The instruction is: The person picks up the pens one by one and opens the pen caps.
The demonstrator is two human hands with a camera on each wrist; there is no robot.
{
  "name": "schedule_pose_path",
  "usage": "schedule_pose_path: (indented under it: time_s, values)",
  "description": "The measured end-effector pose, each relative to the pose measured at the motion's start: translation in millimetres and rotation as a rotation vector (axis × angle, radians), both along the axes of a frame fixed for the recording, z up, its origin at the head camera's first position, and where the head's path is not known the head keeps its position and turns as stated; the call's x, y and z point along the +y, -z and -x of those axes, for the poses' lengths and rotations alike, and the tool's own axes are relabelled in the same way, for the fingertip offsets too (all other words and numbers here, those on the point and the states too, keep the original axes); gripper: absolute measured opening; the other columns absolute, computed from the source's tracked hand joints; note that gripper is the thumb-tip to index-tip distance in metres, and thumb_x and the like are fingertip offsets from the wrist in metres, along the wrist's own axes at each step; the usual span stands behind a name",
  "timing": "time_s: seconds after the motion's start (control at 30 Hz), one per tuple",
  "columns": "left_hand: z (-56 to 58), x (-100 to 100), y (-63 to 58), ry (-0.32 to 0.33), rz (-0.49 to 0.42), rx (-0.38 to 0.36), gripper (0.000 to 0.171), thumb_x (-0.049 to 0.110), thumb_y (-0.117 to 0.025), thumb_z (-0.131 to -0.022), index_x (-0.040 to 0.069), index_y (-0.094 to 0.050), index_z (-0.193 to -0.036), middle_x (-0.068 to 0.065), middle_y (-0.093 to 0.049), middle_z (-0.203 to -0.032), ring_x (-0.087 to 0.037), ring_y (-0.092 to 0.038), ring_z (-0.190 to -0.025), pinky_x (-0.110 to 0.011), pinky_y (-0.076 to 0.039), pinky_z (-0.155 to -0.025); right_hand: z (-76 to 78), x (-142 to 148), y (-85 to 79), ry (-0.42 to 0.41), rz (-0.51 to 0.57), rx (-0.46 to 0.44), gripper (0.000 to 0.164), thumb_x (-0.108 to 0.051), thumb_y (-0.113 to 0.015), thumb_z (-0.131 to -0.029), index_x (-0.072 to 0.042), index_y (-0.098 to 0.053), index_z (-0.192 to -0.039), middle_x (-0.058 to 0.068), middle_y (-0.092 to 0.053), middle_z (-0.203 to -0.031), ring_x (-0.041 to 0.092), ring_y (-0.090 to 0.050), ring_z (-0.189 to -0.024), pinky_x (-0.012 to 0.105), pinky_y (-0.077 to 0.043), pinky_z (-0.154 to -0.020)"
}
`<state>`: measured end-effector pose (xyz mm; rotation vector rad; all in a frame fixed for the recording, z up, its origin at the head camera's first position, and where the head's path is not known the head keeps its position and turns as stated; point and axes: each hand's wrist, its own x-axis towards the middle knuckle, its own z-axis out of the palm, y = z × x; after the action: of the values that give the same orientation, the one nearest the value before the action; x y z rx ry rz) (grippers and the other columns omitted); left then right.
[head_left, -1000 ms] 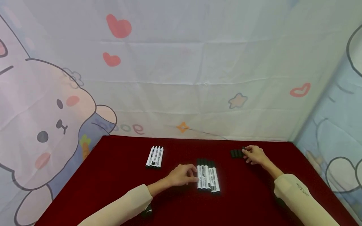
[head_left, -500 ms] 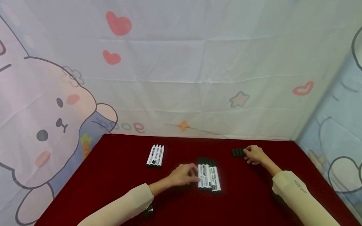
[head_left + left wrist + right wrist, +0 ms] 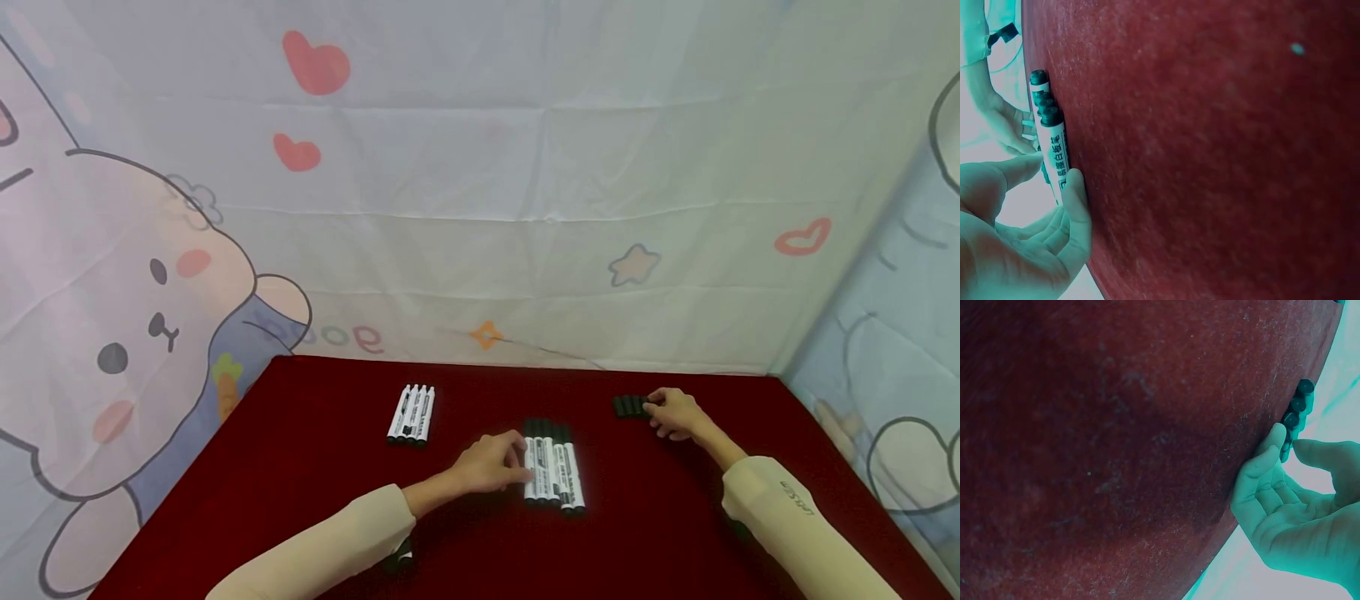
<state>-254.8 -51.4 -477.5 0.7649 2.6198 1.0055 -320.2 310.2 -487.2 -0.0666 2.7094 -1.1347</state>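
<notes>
A row of several capped whiteboard markers, with white bodies and black caps, lies in the middle of the red table. At the row's left end, my left hand pinches the outermost marker between thumb and a fingertip. Farther back on the right, several black marker caps stand side by side in a short row. My right hand pinches the cap at the right end; its fingertips partly hide it. The right wrist view shows these caps just beyond the fingertips.
Several uncapped white markers lie together at the back left, tips pointing away. The red-covered table ends at a hanging printed cloth behind. Another cloth hangs along the right side.
The view tilts slightly. Both hands stay almost where they were, the left at the marker row and the right at the caps.
</notes>
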Motion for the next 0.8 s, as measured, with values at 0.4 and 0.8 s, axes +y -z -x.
schedule_pose_path:
  time_s: [0.4, 0.8]
  values:
    - [-2.3, 9, -1.1, -0.067, 0.066, 0.039, 0.04, 0.024, -0.08, -0.088, 0.003, -0.061, -0.116, -0.003, -0.072, -0.081, -0.004, -0.057, -0.052, -0.021, -0.04, -0.049, -1.2, -2, -1.5, 0.002, -0.003, 0.016, 0.045, -0.015, -0.05, -0.106, 0.019, -0.045, -0.136, 0.017, -0.071, -0.088, 0.011, -0.065, -0.063, 0.03, -0.055, -0.057]
    - [-2.5, 17, 2.5, -0.18, 0.206, 0.093, 0.048, 0.029, -0.083, -0.08, 0.006, -0.063, -0.117, 0.004, -0.058, -0.069, -0.009, -0.047, -0.055, -0.025, -0.034, -0.048, -15.6, -1, -4.5, -0.053, -0.008, 0.036, 0.052, -0.02, -0.049, -0.108, 0.017, -0.037, -0.143, 0.021, -0.07, -0.096, 0.015, -0.067, -0.066, 0.033, -0.057, -0.059]
